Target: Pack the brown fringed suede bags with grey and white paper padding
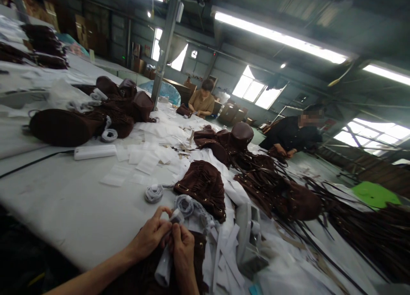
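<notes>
My left hand (155, 233) and my right hand (182, 243) meet at the table's near edge, both with pinched fingers. Between them is a strap wrapped in whitish plastic (177, 217), its far end poking out above the fingertips. A pale wrapped length (164, 267) hangs below, partly covered by the right hand. Beneath my hands lies a dark brown suede bag (199, 250) with gold eyelets. Just beyond, another brown bag (203, 184) sits beside coiled grey-wrapped straps (184, 205). A separate wrapped coil (154, 193) rests to their left.
A grey tape dispenser (248, 235) and paper strips (226, 261) stand to the right. Brown bags lie in heaps at left (60, 126) and right (282, 192). White sheets (145, 158) cover the middle of the table. Two people (202, 100) (293, 130) work across it.
</notes>
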